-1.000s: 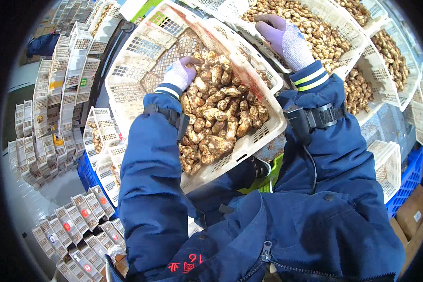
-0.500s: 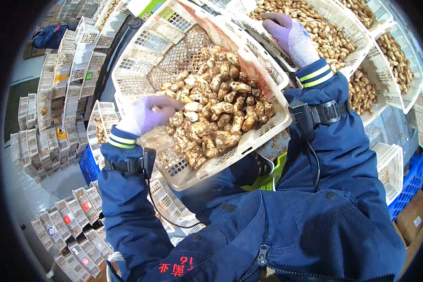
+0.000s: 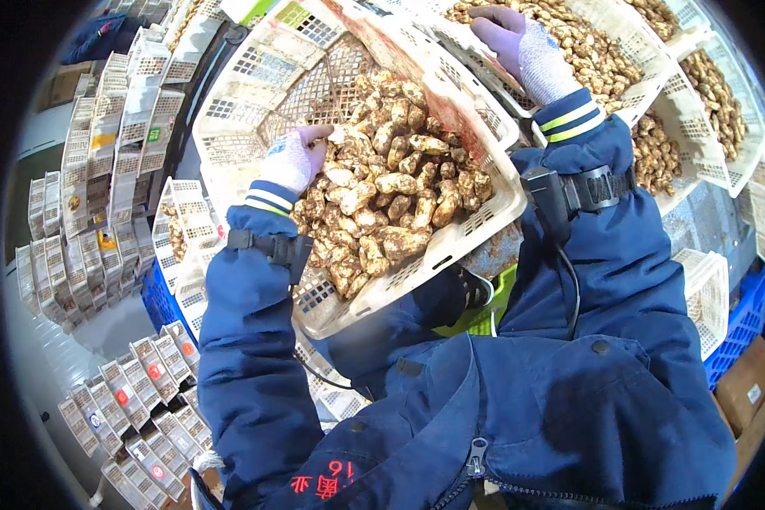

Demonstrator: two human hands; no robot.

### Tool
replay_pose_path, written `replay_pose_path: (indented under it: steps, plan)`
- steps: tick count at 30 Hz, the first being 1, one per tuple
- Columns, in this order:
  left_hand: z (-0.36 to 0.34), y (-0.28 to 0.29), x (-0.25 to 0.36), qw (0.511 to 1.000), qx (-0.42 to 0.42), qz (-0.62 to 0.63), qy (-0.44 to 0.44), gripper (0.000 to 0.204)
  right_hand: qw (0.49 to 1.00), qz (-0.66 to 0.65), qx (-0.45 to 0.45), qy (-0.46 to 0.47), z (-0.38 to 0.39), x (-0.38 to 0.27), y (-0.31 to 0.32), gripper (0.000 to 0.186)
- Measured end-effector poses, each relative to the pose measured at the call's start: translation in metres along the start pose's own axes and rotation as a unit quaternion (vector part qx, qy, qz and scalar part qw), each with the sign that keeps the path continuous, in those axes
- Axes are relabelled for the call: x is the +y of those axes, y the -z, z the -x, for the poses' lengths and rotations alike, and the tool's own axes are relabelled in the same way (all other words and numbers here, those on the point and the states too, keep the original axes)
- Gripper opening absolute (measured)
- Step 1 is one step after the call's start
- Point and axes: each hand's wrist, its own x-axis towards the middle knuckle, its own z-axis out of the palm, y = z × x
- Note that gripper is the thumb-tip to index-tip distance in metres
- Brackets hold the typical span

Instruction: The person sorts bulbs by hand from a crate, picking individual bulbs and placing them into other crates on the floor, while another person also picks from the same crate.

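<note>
A large white plastic crate (image 3: pixel 484 228), tilted toward me, holds a heap of knobbly brown-and-cream lumps (image 3: pixel 399 183), mushrooms or tubers; I cannot tell which. At the heap's left upper edge, my left hand (image 3: pixel 296 160), in a pale purple-white glove, has its fingers bent and drawn together. Their tips touch a pale lump, and what they pinch is mostly hidden. My right hand (image 3: pixel 523 53), in a matching glove, hangs at the near rim of a farther crate (image 3: pixel 646 92) full of similar lumps. Its fingers are loosely curved and apart, with nothing visible between them.
More filled crates (image 3: pixel 722 161) stand at the far right. Stacks of white slatted crates (image 3: pixel 110 161) line the left. A blue crate (image 3: pixel 735 327) and cardboard boxes (image 3: pixel 748 387) sit at the right. A bright green object (image 3: pixel 476 319) lies below the tilted crate.
My left hand has moved up and slightly right along the heap, its fingers drawing closer together. My right hand has shifted slightly up and left. The view has moved a little.
</note>
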Motion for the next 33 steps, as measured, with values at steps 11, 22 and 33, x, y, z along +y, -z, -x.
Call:
replay_pose_path:
  steps: [11,22,33]
  plan:
    - [-0.042,-0.011,0.009,0.976,-0.092,-0.194,-0.021,0.047,0.999,0.036,0.002,0.003,0.0,-0.006,-0.003,0.034]
    - [0.069,0.028,0.008,0.676,-0.026,0.736,0.033,0.047,0.994,0.047,-0.028,0.095,-0.024,0.038,-0.007,0.04]
    - [0.086,0.002,0.02,0.504,-0.015,0.862,-0.04,0.046,0.995,0.011,-0.026,0.095,-0.022,0.038,-0.012,0.039]
